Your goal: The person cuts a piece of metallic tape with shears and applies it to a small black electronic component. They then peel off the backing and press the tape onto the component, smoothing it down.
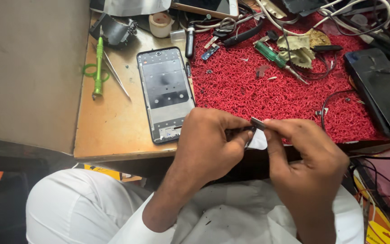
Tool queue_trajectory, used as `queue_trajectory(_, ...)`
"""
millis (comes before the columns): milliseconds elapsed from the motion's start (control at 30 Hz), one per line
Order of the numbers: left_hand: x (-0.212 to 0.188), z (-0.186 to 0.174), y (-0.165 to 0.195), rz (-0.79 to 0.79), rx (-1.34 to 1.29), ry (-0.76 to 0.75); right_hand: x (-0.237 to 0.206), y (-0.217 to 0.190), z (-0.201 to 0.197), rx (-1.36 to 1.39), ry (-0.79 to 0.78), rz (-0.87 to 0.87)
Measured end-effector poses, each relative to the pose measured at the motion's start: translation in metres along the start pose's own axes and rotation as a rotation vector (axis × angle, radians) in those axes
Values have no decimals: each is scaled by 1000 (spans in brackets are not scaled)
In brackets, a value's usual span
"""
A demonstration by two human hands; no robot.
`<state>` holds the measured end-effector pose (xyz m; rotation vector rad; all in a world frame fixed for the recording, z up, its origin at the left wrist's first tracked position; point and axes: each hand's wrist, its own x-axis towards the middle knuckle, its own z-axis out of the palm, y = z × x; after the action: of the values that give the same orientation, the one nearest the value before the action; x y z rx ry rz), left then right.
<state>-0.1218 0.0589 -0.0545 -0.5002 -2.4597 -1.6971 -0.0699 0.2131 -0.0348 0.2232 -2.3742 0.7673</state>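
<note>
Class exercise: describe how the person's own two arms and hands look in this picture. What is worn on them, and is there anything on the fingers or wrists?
Both hands are bare: the left hand and the right hand show no gloves, and no rings or watch can be seen. The left forearm is uncovered up to a white sleeve pushed back near the elbow. The right forearm leaves the frame before any sleeve shows.

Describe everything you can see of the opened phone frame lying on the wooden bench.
The phone frame lies flat on the bare wooden bench, its right edge against the red bristle mat. It is a tall dark-rimmed rectangle with rounded corners, its inside facing up: grey metal-looking plates, a darker patch in the middle and a small pale part near the bottom. Its long axis runs away from the person, slightly tilted. The left hand overlaps its lower right corner in this view; whether they touch cannot be told.
</note>
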Motion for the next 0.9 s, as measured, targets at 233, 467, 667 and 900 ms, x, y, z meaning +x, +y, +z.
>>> queue_trajectory(233, 0, 0, 2, 43, 25, -7, 1, 6, -1, 77, -20, 13)
queue_trajectory(467, 0, -1, 5, -17, -16, -23, 2, 14, -4, 293, -73, 204)
queue_trajectory(667, -1, 1, 4, -72, -21, -29, -4, 15, -1, 257, -45, 163)
queue_trajectory(900, -3, 4, 4, -70, -32, 9, -12, 11, 4, 432, 17, 333)
